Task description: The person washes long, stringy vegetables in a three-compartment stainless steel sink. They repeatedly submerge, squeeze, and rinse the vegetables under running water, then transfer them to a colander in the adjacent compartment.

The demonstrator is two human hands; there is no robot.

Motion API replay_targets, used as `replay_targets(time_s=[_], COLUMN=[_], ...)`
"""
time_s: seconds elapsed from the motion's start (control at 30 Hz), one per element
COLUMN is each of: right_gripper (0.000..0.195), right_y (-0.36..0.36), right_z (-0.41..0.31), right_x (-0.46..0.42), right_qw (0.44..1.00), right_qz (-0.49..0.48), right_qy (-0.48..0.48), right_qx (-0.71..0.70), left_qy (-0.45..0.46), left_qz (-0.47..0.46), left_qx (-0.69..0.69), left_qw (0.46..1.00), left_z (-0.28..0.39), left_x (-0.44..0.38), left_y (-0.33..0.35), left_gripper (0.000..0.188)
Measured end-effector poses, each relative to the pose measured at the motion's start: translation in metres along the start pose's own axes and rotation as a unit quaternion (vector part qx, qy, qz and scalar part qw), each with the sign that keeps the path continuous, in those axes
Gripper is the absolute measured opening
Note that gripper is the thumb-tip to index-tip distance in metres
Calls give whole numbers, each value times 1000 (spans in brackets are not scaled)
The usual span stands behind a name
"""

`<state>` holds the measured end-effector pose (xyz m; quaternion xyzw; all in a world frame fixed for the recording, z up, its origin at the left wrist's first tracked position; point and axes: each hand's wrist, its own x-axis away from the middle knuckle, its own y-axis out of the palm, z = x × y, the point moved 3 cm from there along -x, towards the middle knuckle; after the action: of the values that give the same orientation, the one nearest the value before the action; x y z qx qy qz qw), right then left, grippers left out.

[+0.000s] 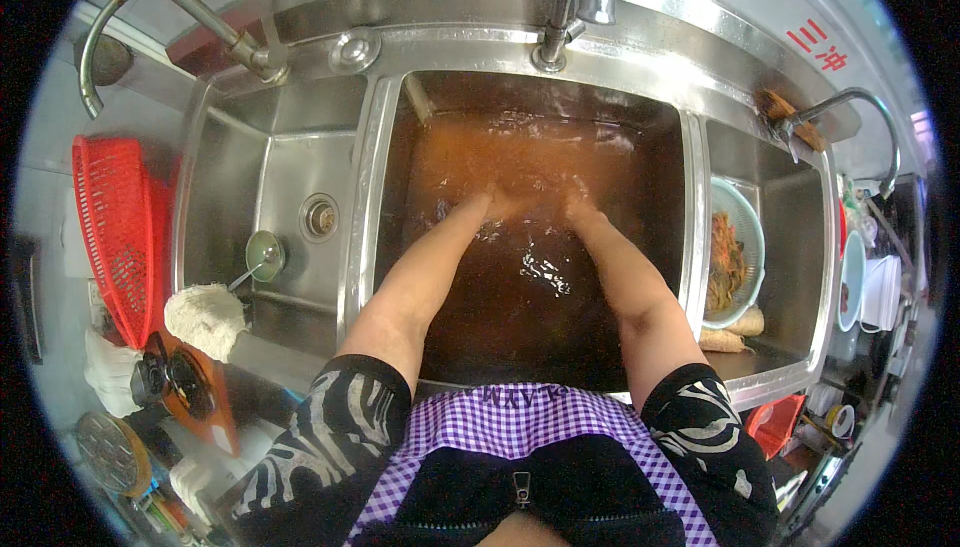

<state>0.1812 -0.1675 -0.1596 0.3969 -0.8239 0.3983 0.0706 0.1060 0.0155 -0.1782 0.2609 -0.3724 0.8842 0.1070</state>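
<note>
Both my forearms reach into brown, murky water [480, 307] that fills the middle basin of a stainless steel sink [388, 172]. My left hand [501, 203] is under the surface, seen only as a blurred shape left of centre. To its right, my right hand [579, 202] is also submerged, with just the wrist area showing. The water hides the fingers of both hands and anything they may touch. Ripples and glints break the surface around the wrists. Above the basin stands a metal faucet [551, 51].
A ladle [265, 256] lies in the left basin, near a drain [321, 217]. The right basin holds a pale blue colander [756, 247] of shredded vegetable matter and pale root-like pieces [726, 340]. Red plastic baskets [116, 239] stand at left, near a white mop-like bundle [206, 318]. Curved faucets flank the sink.
</note>
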Motion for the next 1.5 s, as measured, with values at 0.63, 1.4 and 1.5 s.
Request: replay_targets(time_s=[0.63, 1.4, 1.5], right_gripper=[58, 20, 18], right_y=[66, 12, 0], right_z=[-32, -39, -24], right_x=[154, 157, 140], right_qw=[859, 817, 798], right_qz=[-354, -228, -147], right_qy=[6, 144, 137], right_qx=[370, -510, -568], left_qy=[75, -16, 38], left_qz=[-288, -180, -39], left_qx=[-240, 499, 629], left_qw=[924, 848, 776], left_z=[37, 60, 63], left_x=[154, 153, 154], left_y=[60, -30, -48], left_gripper=[90, 30, 25])
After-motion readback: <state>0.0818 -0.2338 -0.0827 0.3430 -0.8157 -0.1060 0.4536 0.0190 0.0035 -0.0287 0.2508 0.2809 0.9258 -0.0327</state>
